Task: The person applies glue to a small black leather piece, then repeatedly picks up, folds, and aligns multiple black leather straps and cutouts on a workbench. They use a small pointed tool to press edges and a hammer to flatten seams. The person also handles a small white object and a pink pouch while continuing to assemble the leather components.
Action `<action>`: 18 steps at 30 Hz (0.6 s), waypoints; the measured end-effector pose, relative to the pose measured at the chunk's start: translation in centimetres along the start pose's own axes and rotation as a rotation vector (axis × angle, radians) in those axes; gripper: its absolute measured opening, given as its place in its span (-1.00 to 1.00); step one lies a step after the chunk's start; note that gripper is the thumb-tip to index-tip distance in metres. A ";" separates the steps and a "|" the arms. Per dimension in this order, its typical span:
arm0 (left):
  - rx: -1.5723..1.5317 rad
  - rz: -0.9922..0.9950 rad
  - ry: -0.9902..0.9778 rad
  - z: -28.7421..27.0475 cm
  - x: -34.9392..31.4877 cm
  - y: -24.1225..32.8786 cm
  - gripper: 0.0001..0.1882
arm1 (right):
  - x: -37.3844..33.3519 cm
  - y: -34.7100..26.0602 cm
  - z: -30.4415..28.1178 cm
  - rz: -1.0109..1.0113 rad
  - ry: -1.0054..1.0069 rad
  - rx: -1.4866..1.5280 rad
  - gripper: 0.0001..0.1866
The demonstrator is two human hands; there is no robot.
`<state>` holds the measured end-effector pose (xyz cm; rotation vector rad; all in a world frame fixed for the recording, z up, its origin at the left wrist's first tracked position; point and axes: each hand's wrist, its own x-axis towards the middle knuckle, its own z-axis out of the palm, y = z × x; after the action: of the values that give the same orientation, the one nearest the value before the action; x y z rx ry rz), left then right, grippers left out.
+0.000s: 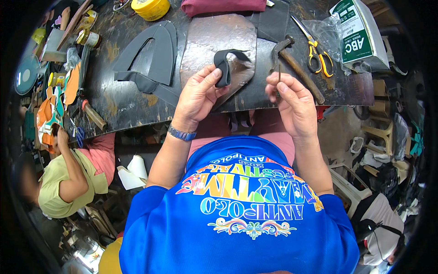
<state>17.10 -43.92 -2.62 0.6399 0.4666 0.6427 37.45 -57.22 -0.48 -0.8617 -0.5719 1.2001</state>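
Observation:
A looped strip of black, leather-like material [221,58] is pinched in my left hand [200,93], above the worn, shiny slab [214,39] on the dark table. The strip's free end curls off to the right. Between the thumb and fingers of my right hand [295,102] stands a thin brown stick-like tool [279,73]; its exact kind is hard to make out. A hammer [301,73] with a wooden handle lies just beyond that hand, next to yellow-handled scissors [315,50]. Flat black cut pieces [166,50] lie left of the slab.
A green and white can [358,34] stands at the far right beside clear plastic. At the back are a yellow tub [150,8] and a maroon bundle [223,6]. A co-worker in a yellow-green shirt [61,187] sits at the left, near a wooden-handled tool [94,114].

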 end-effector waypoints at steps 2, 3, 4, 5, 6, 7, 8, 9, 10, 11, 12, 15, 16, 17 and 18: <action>-0.060 -0.011 -0.041 -0.3 -0.3 -0.5 -0.77 | -0.1 0.0 0.2 -0.105 0.012 -0.184 -0.77; -0.052 -0.014 -0.030 -0.3 -0.5 -0.6 -0.77 | 0.0 0.0 0.4 -0.157 0.013 -0.278 -0.78; -0.037 -0.014 -0.029 -0.4 -0.7 -0.6 -0.77 | 0.0 0.0 0.6 -0.104 0.022 -0.211 -0.79; -0.021 -0.002 -0.045 -0.4 -0.8 -0.6 -0.77 | 0.0 0.0 0.9 -0.047 0.032 -0.153 -0.80; 0.005 -0.010 0.010 -0.3 -1.1 -0.6 -0.78 | 0.1 -0.1 1.2 0.036 0.100 -0.141 -0.80; 0.007 -0.009 0.020 -0.2 -1.2 -0.6 -0.78 | 0.2 -0.1 1.6 0.018 0.009 -0.045 -0.81; 0.006 -0.005 0.032 -0.1 -1.5 -0.7 -0.79 | 0.1 0.0 2.1 0.033 -0.017 0.010 -0.82; -0.012 0.006 0.026 0.0 -1.8 -0.6 -0.79 | 0.1 0.2 2.7 0.037 -0.050 0.064 -0.83; 0.027 0.008 0.054 0.1 -2.0 -0.6 -0.79 | 0.4 0.6 3.4 0.010 -0.079 0.025 -0.83; 0.046 0.015 0.068 0.1 -2.2 -0.5 -0.80 | 0.4 0.8 4.0 0.002 -0.075 0.048 -0.84; 0.064 0.023 0.081 0.1 -2.4 -0.5 -0.80 | 0.4 1.1 4.5 -0.007 -0.070 0.071 -0.85; 0.059 0.026 0.077 -0.2 -2.8 -0.3 -0.81 | 0.7 1.4 5.4 -0.011 -0.104 0.086 -0.84; 0.048 0.033 0.078 -0.3 -2.9 -0.4 -0.81 | 0.8 1.5 5.6 -0.005 -0.106 0.096 -0.83; 0.035 0.037 0.080 -0.3 -2.9 -0.4 -0.81 | 0.8 1.6 5.8 -0.010 -0.106 0.112 -0.83; 0.017 0.050 0.058 -0.3 -3.0 -0.5 -0.81 | 0.8 1.7 5.9 -0.001 -0.101 0.097 -0.83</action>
<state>14.98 -46.13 -2.60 0.6517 0.5119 0.7073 32.12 -54.67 1.43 -0.7222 -0.5904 1.2652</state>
